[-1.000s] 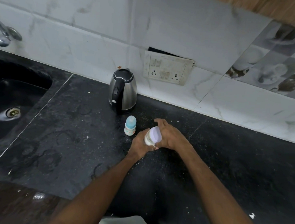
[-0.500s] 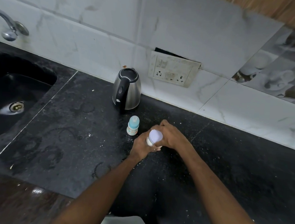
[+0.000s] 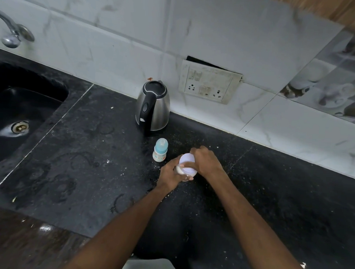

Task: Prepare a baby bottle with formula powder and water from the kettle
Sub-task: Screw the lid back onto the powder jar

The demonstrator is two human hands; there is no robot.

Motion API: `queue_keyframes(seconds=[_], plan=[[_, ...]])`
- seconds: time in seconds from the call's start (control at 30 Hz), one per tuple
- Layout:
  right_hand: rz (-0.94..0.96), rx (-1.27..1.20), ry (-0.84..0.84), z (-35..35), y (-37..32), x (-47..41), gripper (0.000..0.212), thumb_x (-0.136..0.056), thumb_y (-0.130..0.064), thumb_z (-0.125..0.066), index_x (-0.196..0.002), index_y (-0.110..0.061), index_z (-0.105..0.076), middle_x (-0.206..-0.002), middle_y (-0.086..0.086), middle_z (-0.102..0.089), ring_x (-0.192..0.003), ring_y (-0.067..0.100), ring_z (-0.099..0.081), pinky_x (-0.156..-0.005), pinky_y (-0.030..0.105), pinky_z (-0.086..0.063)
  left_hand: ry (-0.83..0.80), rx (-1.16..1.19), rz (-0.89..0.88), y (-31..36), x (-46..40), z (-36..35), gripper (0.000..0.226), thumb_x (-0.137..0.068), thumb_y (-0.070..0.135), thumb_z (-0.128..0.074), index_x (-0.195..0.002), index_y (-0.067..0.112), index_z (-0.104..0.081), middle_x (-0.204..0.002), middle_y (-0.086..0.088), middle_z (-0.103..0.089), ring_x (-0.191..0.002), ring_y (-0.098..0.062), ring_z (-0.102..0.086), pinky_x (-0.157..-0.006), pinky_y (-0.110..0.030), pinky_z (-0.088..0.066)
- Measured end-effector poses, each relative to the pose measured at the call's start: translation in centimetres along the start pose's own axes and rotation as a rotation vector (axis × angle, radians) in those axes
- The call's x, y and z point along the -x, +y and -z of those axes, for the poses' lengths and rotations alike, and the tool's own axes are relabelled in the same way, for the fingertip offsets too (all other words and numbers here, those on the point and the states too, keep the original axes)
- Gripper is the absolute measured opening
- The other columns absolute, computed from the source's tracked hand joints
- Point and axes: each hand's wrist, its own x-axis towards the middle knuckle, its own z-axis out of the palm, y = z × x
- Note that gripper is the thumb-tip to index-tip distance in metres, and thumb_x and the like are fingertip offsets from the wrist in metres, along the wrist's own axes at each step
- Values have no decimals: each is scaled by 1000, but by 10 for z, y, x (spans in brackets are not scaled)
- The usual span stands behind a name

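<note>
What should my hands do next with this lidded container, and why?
Probably twist the lid off: the left hand grips the formula container, the right hand is on its pale lid, and the baby bottle stands capped near the kettle.

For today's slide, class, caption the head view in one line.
Both hands, left hand and right hand, grip a lilac-lidded container on the black counter, beside the baby bottle and kettle.

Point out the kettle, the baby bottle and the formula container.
kettle (image 3: pixel 153 107): head view, on its black handle.
baby bottle (image 3: pixel 160 149): head view, on its blue cap.
formula container (image 3: pixel 187 159): head view, on its pale lid.
</note>
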Motion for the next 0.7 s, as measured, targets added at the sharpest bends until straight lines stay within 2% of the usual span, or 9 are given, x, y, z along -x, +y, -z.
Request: queue_keyframes(seconds=[0.1, 0.17, 0.27, 0.37, 0.43, 0.5, 0.6, 0.7], plan=[[-74, 15, 13, 1, -1, 3, 66, -95, -63, -60, -121, -3, -65, -120, 20, -67, -107, 36, -66, -85, 42, -52, -8, -16, -6, 0, 0, 0, 92, -59, 29, -99, -142, 25, -61, -127, 10, -72, -117, -6, -66, -97, -18, -51], [-96, 105, 15, 5, 1, 6, 65, -98, -64, -53, -117, -4, -67, -116, 17, -69, -105, 34, -68, -83, 41, -52, -12, -21, -15, 0, -1, 1, 90, -62, 23, -99, -143, 23, -60, -130, 9, -70, -120, -7, -64, -93, -9, -48], [-92, 238, 65, 10, 3, 11, 60, -102, -62, -46, -114, -9, -69, -114, 13, -71, -103, 31, -69, -81, 40, -51, -15, -9, -19, -2, -3, 0, 87, -63, 18, -98, -142, 25, -61, -131, 9, -69, -120, -7, -63, -90, -3, -46], [10, 135, 80, 10, 2, 9, 50, -100, -49, -61, -139, -17, -59, -134, 14, -56, -121, 33, -59, -94, 45, -52, -16, -3, -20, -4, -3, 0, 88, -63, 19, -99, -141, 27, -61, -127, 12, -70, -117, -2, -64, -94, -8, -47], [62, 98, 25, 6, -1, 6, 73, -94, -41, -72, -156, -24, -40, -148, 13, -42, -132, 35, -49, -102, 50, -51, -17, -2, -20, -4, -3, 0, 90, -63, 20, -99, -144, 25, -59, -125, 16, -68, -115, 6, -62, -98, -13, -49], [97, 66, -14, 1, -3, 2, 80, -92, -33, -75, -160, -28, -33, -152, 13, -37, -132, 36, -50, -103, 51, -51, -18, -3, -18, -5, -2, 0, 90, -64, 19, -99, -144, 24, -58, -122, 19, -67, -112, 12, -60, -95, -7, -48], [138, 49, -53, -4, -2, 0, 67, -95, -30, -72, -155, -34, -43, -142, 12, -51, -124, 35, -58, -98, 45, -52, -9, -7, -26, -7, -2, 0, 88, -63, 18, -99, -142, 24, -60, -119, 19, -69, -112, 14, -60, -93, -6, -47], [44, 35, -28, 0, -2, -1, 53, -96, -41, -69, -145, -22, -57, -135, 17, -62, -119, 36, -63, -95, 43, -51, -6, -27, -50, -10, -3, -1, 91, -65, 20, -98, -147, 24, -56, -128, 15, -68, -119, 7, -61, -104, -20, -51]])
